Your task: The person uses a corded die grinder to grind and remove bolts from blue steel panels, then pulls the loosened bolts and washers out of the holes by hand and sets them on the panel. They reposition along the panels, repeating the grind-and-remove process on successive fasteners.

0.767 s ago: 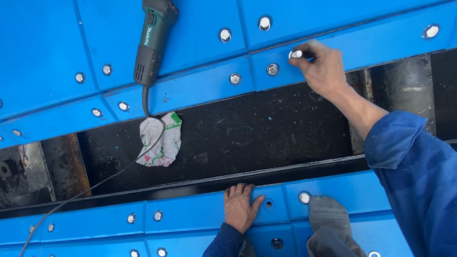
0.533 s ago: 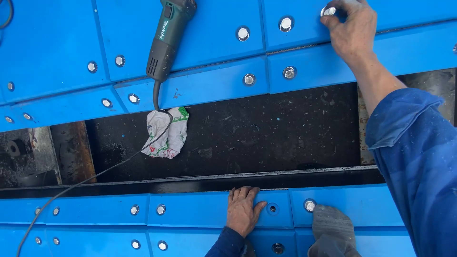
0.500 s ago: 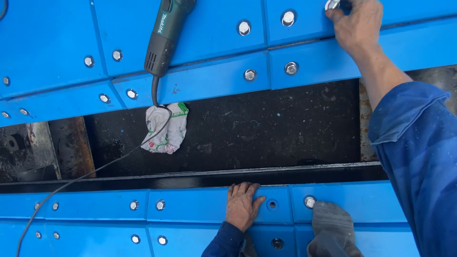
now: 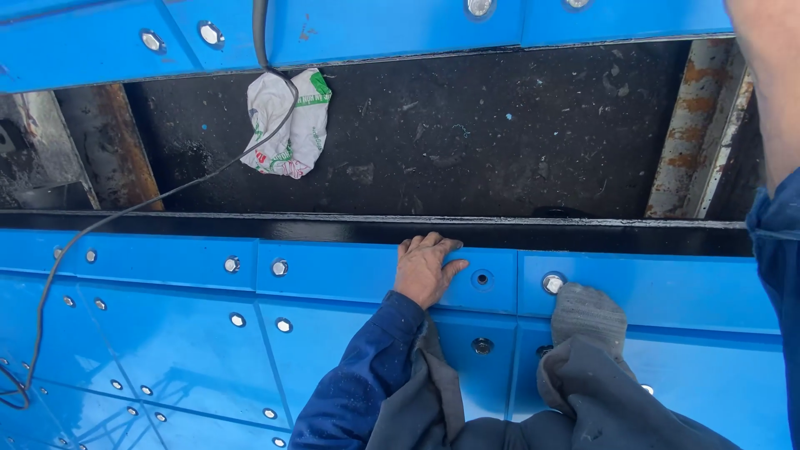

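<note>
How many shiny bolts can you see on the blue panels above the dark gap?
4 bolts: two side by side at upper left, just left of the cable, and two cut by the top edge further right. More may lie beyond the frame.

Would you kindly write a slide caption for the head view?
Left hand flat on a bolted blue panel beside a dark gap, where a crumpled bag and black cable lie.

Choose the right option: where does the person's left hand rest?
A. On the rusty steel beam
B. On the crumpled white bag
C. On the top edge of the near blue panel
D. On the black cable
C: the left hand lies flat, palm down, on the near blue panel, its fingertips at the upper edge, well apart from the crumpled white bag and black cable.
</note>
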